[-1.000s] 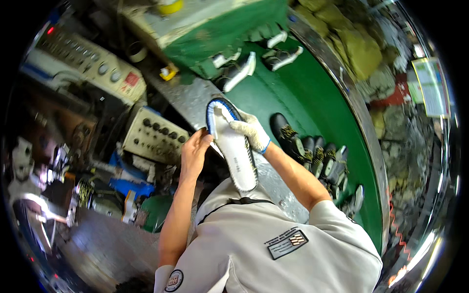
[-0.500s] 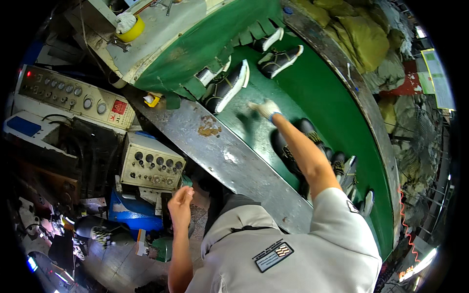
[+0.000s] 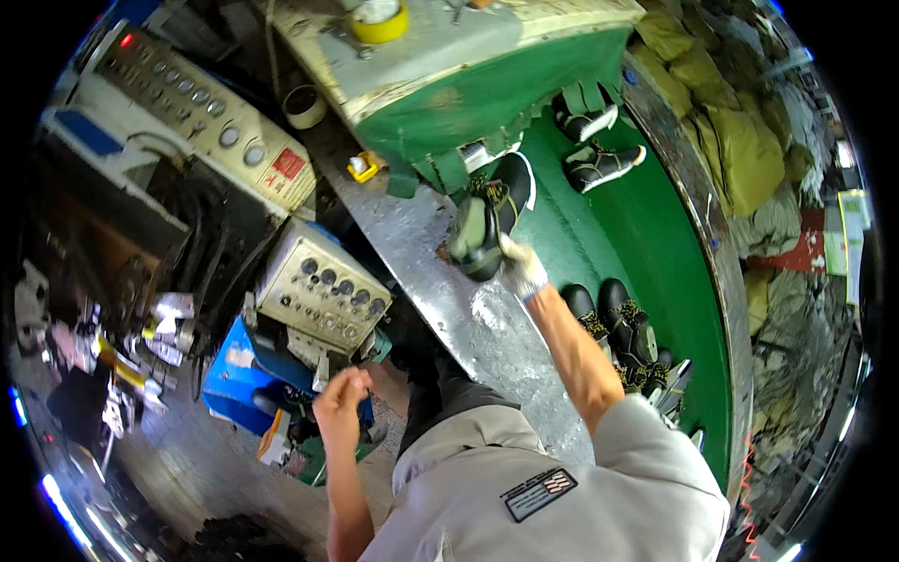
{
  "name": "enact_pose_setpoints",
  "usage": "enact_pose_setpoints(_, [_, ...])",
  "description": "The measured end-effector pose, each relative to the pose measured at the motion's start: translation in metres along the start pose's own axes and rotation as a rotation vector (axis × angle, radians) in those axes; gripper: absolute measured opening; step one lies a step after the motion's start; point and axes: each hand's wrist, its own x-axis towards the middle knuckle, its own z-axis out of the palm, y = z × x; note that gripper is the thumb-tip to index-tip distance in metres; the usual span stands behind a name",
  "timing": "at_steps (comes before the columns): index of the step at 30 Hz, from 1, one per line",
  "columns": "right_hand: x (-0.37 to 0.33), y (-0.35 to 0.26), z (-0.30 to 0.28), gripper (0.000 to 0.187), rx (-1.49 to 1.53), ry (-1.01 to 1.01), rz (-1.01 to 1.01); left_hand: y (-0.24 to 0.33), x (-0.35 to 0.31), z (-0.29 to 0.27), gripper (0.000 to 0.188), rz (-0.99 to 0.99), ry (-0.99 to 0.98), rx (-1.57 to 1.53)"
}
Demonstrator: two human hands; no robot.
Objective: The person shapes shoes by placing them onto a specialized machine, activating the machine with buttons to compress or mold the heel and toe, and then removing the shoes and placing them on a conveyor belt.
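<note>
My right hand [image 3: 524, 271], in a white glove, grips a black work shoe [image 3: 480, 245] with a grey-green panel and yellow-flecked laces. The shoe hangs tilted over the metal ledge at the edge of the green belt. Right behind it, another black shoe [image 3: 514, 184] with a white sole edge stands by the green flap curtain [image 3: 440, 169]. My bare left hand [image 3: 343, 398] is held in the air before my body, its fingers curled together and nothing visible in them. The nearest thing to it is a control box [image 3: 323, 288] with black knobs.
Several dark shoes [image 3: 618, 323] stand on the green belt [image 3: 693, 309] near my right arm; two white-soled ones [image 3: 604, 167] are farther off. A long control panel [image 3: 201, 112] with gauges is at the left. Yellowish sacks [image 3: 721, 150] are piled beyond the belt's right rim.
My gloved right hand was reaching over the belt with nothing in it; now it holds a shoe over the metal ledge. The view has turned a little; my left hand remains curled.
</note>
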Motion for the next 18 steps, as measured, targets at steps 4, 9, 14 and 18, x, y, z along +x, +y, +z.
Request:
enact_pose_setpoints(4, [-0.081, 0.047, 0.135, 0.073, 0.374, -0.197, 0.187, 0.066, 0.027, -0.032, 0.034, 0.216, 0.035, -0.085])
enact_pose_setpoints(9, [-0.088, 0.138, 0.232, 0.054, 0.271, -0.112, 0.362, 0.101, 0.052, -0.092, 0.059, 0.208, -0.014, -0.372])
enact_pose_setpoints(14, [-0.094, 0.184, 0.333, 0.049, -0.159, -0.262, 0.462, 0.082, 0.038, -0.183, 0.029, 0.123, 0.162, -0.383])
enact_pose_setpoints(18, [-0.084, 0.23, 0.379, 0.054, -0.354, -0.462, 0.455, 0.055, 0.018, -0.232, 0.031, 0.115, 0.38, -0.503])
